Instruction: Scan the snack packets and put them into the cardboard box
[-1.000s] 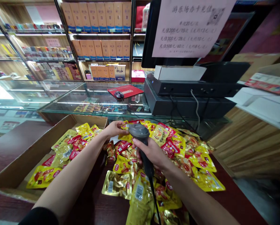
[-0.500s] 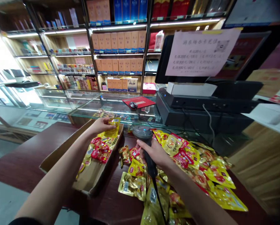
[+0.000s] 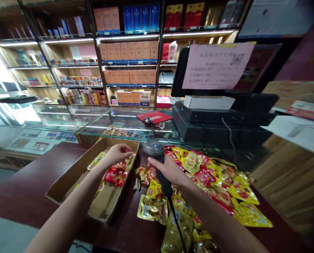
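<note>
My left hand hangs over the far right corner of a cardboard box, and nothing shows in its loosely parted fingers. Just below it, a few red-and-yellow foil snack packets lie in the box. My right hand grips a black corded handheld barcode scanner, whose head points forward and whose cable runs down past the table's front. Right of the box, a heap of yellow and gold foil packets spreads beneath and beyond that hand.
The box and heap stand on a dark red counter. Behind them are a glass display case, a red mat with a mouse, and a black till unit below a paper notice. Shelves of boxed goods fill the back wall.
The yellow packet held in my left hand earlier no longer shows there, and that hand sits lower over the box. My right hand still grips the scanner.
</note>
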A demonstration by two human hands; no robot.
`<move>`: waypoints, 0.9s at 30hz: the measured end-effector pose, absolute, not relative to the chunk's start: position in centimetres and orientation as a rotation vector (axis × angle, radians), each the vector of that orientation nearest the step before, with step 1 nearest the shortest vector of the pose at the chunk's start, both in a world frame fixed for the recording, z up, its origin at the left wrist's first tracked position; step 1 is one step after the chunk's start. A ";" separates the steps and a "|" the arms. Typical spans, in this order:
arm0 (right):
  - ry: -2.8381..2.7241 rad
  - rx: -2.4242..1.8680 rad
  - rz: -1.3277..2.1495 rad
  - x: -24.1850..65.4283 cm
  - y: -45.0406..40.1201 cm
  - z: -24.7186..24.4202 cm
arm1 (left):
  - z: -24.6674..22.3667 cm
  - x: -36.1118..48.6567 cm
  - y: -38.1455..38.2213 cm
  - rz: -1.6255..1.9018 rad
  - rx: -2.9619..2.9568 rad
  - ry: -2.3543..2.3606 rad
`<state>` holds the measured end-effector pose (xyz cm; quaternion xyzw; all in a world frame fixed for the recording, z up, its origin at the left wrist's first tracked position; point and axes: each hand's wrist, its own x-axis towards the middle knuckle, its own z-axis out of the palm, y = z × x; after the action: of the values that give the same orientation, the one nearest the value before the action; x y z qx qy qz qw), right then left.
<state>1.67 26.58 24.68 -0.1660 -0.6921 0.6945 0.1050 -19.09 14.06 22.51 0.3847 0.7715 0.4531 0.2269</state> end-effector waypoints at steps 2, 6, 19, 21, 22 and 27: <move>-2.022 -0.525 2.022 2.7 28.0 24.3 | 21.2 -16.5 16.5 1.034 1.122 2.217; -1.971 -0.577 2.004 4.5 30.5 23.7 | 19.0 -11.7 20.4 0.329 1.311 2.555; -2.009 -0.654 2.003 5.9 33.4 22.4 | 16.8 -13.6 23.6 0.531 1.225 2.255; -2.040 -0.656 1.974 6.1 33.8 22.4 | 17.5 -14.0 24.5 0.662 1.119 2.107; -2.039 -0.652 1.967 6.2 34.0 22.3 | 18.0 -14.2 25.0 0.745 1.061 2.031; -1.978 -0.657 1.967 6.4 34.7 22.1 | 18.4 -15.4 27.4 1.277 0.772 1.658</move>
<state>6.44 34.68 22.13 -0.2270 -0.6836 0.6799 0.1374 -15.37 27.45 18.39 0.3107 0.6676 0.5142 0.4397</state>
